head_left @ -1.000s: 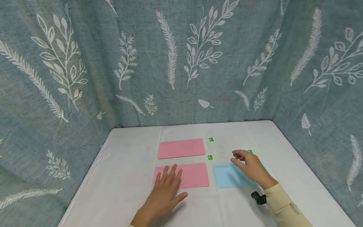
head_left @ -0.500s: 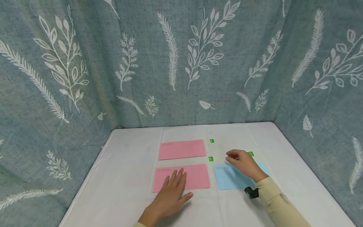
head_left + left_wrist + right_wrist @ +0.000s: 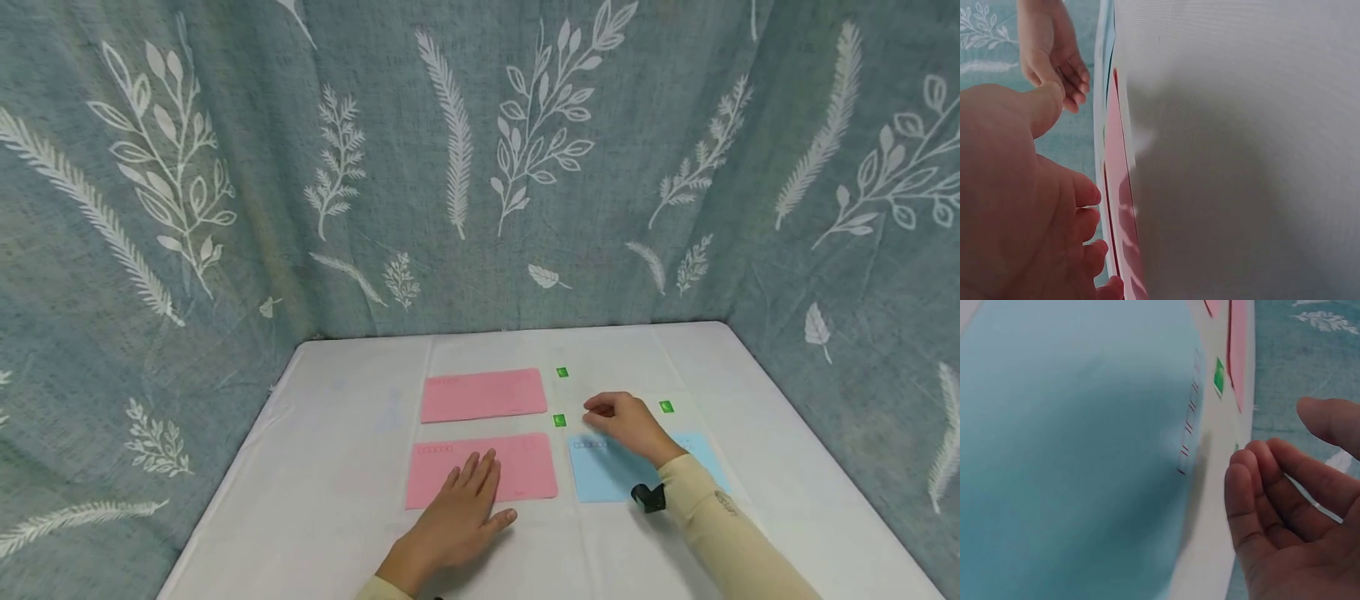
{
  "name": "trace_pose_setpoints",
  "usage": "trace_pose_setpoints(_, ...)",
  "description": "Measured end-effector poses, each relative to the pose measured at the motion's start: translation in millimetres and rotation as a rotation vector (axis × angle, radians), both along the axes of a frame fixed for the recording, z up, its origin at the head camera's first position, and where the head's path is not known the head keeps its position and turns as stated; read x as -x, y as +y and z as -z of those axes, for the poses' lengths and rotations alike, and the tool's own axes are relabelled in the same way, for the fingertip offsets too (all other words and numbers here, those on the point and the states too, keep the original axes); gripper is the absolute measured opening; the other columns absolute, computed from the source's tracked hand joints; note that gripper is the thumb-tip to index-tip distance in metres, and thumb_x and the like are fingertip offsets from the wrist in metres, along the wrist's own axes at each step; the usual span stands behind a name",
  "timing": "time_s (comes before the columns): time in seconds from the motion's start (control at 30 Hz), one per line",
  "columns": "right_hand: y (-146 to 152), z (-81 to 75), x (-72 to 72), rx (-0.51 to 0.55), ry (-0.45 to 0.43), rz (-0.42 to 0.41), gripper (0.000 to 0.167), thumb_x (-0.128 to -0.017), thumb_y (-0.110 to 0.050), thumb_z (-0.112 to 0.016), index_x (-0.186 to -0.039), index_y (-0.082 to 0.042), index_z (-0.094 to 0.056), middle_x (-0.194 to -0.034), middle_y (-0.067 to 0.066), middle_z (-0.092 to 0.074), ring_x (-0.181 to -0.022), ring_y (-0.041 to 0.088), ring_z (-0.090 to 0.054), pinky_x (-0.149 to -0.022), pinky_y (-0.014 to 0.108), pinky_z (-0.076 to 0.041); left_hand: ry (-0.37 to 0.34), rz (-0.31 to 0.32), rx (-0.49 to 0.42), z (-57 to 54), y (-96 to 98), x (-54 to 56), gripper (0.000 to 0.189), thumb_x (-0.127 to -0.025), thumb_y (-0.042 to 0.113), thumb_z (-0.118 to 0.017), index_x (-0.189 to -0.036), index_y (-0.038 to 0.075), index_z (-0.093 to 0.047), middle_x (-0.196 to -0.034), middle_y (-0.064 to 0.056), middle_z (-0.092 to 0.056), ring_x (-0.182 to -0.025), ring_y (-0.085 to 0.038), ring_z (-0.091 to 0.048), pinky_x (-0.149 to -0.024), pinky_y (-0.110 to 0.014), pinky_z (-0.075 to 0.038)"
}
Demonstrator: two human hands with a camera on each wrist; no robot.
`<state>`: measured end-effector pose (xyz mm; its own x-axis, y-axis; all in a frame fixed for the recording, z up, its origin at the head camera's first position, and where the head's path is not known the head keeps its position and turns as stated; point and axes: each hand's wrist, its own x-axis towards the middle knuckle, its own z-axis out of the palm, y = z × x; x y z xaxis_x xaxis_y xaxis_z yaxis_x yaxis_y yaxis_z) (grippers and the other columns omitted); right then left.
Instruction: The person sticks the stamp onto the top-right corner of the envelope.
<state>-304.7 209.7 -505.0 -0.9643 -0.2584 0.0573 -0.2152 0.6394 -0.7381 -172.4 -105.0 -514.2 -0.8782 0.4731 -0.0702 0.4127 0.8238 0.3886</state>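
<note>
My left hand [image 3: 457, 517], fingers straight and thumb apart, lies over the lower edge of the nearer pink envelope [image 3: 528, 467]. From the left wrist view, its fingertips are close over that pink envelope [image 3: 1117, 137]. My right hand [image 3: 628, 425] hovers above the top edge of the blue envelope [image 3: 600, 483], with its fingers loosely bent. Nothing shows between its thumb and fingers in the right wrist view, where the blue envelope [image 3: 1072, 456] fills the left side. A small green stamp-like square [image 3: 559, 421] lies just left of the right fingertips.
A second pink envelope [image 3: 483, 396] lies farther back. Two more green squares sit on the white cloth: one at the back [image 3: 562, 372], another right of the right hand [image 3: 667, 407]. Patterned blue-green curtains [image 3: 465, 167] enclose the table [image 3: 337, 433].
My right hand has moved left over the blue envelope, toward the middle green square. The left hand has slid a little right and lower across the pink envelope.
</note>
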Motion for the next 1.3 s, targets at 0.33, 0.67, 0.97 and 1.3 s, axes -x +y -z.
trace_pose_setpoints(0.33,-15,10.9,8.5,-0.02,-0.025,0.001,0.023,-0.104,-0.013,-0.075,-0.123,0.0,-0.077,-0.108,0.004,-0.076,-0.101,0.022,-0.07,-0.092,0.045,-0.058,-0.024,0.019,0.034,1.2,1.2,-0.7,0.083,-0.113,0.056,-0.047,-0.168,-0.004,-0.031,-0.178,-0.019,-0.021,-0.163,-0.041,-0.018,-0.127,-0.061,-0.02)
trace_pose_setpoints(0.67,-28,20.6,23.3,-0.053,-0.053,0.009,0.018,-0.103,-0.013,-0.076,-0.117,-0.003,-0.079,-0.103,0.002,-0.075,-0.097,0.019,-0.068,-0.092,0.046,-0.058,-0.085,0.022,0.049,-1.2,2.3,1.8,0.084,-0.113,0.061,-0.044,-0.168,-0.001,-0.033,-0.178,-0.015,-0.024,-0.164,-0.039,-0.018,-0.128,-0.06,-0.018)
trace_pose_setpoints(0.97,-34,24.0,32.2,-0.084,-0.025,-0.025,0.008,-0.1,-0.012,-0.079,-0.108,-0.009,-0.079,-0.093,0.0,-0.068,-0.086,0.019,-0.061,-0.082,0.042,-0.055,-0.076,0.026,0.044,-0.5,3.3,4.7,0.082,-0.113,0.058,-0.045,-0.168,-0.001,-0.034,-0.177,-0.015,-0.025,-0.163,-0.04,-0.019,-0.128,-0.061,-0.019)
trace_pose_setpoints(1.3,-39,19.8,35.6,-0.126,-0.034,-0.033,0.009,-0.096,-0.005,-0.079,-0.096,-0.012,-0.073,-0.084,0.003,-0.061,-0.077,0.02,-0.055,-0.07,0.036,-0.048,-0.036,0.029,0.063,-4.7,4.2,2.4,0.079,-0.113,0.056,-0.046,-0.167,-0.001,-0.036,-0.176,-0.014,-0.029,-0.162,-0.039,-0.022,-0.127,-0.06,-0.022)
